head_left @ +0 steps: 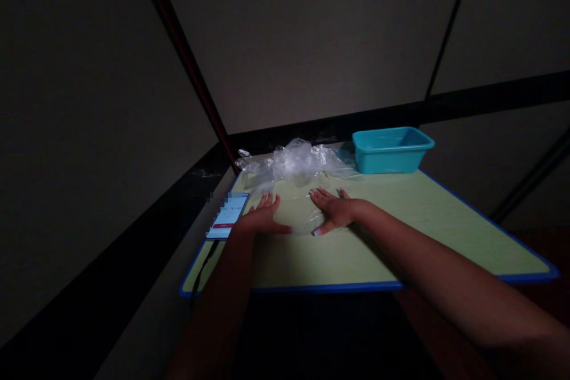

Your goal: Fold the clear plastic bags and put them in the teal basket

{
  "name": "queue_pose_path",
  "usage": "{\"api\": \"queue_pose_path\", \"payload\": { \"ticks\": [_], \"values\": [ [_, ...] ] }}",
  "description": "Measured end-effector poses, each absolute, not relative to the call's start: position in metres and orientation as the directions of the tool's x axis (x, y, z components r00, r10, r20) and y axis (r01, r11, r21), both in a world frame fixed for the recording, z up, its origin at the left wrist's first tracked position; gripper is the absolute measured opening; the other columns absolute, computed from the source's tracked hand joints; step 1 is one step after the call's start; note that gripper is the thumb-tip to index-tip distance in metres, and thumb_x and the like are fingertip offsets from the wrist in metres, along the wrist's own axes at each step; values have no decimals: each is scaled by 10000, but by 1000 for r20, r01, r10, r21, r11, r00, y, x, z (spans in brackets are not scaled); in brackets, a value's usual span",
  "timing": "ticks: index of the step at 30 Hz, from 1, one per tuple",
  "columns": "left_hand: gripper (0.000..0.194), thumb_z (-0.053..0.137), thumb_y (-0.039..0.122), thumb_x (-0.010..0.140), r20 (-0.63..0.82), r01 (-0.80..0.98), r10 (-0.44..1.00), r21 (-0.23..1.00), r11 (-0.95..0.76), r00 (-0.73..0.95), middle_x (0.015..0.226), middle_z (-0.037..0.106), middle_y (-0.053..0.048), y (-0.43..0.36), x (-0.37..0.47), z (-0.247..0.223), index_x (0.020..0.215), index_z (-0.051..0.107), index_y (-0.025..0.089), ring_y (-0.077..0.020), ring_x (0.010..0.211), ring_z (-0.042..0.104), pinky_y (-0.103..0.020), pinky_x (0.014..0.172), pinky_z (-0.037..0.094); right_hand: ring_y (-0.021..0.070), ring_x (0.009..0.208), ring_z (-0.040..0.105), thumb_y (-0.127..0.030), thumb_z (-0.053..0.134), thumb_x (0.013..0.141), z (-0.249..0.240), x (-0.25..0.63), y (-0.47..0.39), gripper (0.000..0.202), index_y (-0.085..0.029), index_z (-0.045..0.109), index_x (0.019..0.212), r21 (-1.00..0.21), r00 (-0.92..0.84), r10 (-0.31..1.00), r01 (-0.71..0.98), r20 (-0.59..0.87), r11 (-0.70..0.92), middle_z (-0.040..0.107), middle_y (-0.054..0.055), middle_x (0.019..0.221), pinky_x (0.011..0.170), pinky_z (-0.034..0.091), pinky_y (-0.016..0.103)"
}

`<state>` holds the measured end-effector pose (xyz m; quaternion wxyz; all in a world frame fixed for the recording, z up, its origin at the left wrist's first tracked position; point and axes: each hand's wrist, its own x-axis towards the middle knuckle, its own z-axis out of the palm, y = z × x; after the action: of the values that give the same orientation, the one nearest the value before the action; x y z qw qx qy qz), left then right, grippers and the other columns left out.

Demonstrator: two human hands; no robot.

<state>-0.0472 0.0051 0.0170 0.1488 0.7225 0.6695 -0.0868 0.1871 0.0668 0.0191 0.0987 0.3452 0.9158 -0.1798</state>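
Observation:
A clear plastic bag or sheet (307,224) lies flat on the yellow-green table top (320,261). On its left part rests my left hand (264,217), palm down with the fingers spread. My right hand (333,210) lies on its right part, also palm down, fingers apart. Both thumbs point inward, with a small gap between them. Just beyond the hands is a crumpled heap of clear plastic (300,160). The near sheet's exact outline is hard to make out.
A turquoise plastic basin (389,160) stands at the back right of the table. A phone with a lit screen (228,215) lies at the left edge, a dark strap (206,262) near it. Walls rise behind and at the left.

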Motion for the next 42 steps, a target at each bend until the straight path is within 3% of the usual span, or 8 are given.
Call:
{"api": "queue_pose_path", "payload": {
  "ticks": [4,10,28,32,37,42],
  "values": [
    [1096,475,754,650,-234,993,968,100,-68,90,1482,-167,-149,4,-30,18,1460,17,175,-322,1347,-183,-609,1038,78,336,1359,-140,-762,543,596,21,187,66,1214,-173,-92,1446,-263,-739,597,671,-312,693,-75,106,1516,1014,-93,631],
    [1136,556,745,583,-302,998,953,68,-3,23,1489,-126,-155,-1,-29,19,1459,41,236,-349,1342,-173,-645,1006,127,332,1359,-147,-734,561,611,25,186,64,1205,-158,-93,1444,-263,-722,607,689,-331,676,-72,119,1514,1002,-108,639],
    [1287,615,740,478,-360,997,930,-52,56,-71,1477,-130,-187,1,-45,21,1460,21,158,-348,1345,-150,-567,1040,177,336,1364,-120,-747,573,583,19,186,67,1223,-179,-77,1449,-296,-746,595,665,-299,685,-50,128,1517,1015,-109,615],
    [1255,595,741,506,-305,999,951,-13,46,-48,1485,-84,-186,3,-48,17,1461,46,141,-350,1349,-124,-539,1037,216,334,1369,-96,-739,549,621,25,189,68,1178,-177,-70,1451,-316,-750,599,662,-281,680,-53,122,1516,1013,-101,622],
    [1083,474,744,650,-159,999,987,55,2,7,1497,-59,-175,7,-45,16,1462,76,147,-337,1360,-100,-537,1045,193,336,1365,-111,-755,507,649,35,199,72,1120,-215,-52,1456,-378,-750,634,652,-191,657,-59,104,1518,1017,-85,620],
    [984,445,706,716,-64,982,985,117,-149,157,1506,-48,-156,9,-29,15,1458,120,146,-290,1373,-107,-507,1075,117,330,1376,-56,-689,459,748,37,209,84,915,-243,107,1464,-360,-669,739,710,-76,605,34,76,1528,1030,-44,619]
  ]
}}
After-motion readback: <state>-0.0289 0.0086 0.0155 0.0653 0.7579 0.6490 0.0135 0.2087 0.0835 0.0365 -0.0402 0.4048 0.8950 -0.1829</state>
